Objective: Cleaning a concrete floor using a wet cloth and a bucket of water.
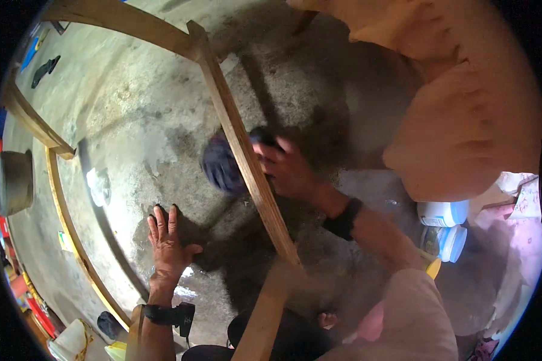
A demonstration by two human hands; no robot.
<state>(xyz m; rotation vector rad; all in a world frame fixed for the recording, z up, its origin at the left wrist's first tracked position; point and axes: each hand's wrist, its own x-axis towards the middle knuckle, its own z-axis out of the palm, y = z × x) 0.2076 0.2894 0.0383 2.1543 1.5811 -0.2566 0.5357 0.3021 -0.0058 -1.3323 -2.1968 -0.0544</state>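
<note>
My left hand (170,243) leans flat on the wet concrete floor (144,144), its fingers spread and nothing in them. Under a slanting wooden bar (241,144), my right hand (292,177) presses a bunched dark cloth (220,165) against the floor. The bar crosses in front of the cloth and hides part of it. Motion blurs the right fingers and the cloth. A dark band is on each wrist.
More wooden rails (72,234) frame the left side. A dark pot (15,183) stands at far left, a black shoe-like thing (45,71) beyond it. On the right, orange-brown fabric (451,114) hangs above white-and-blue tubs (442,213).
</note>
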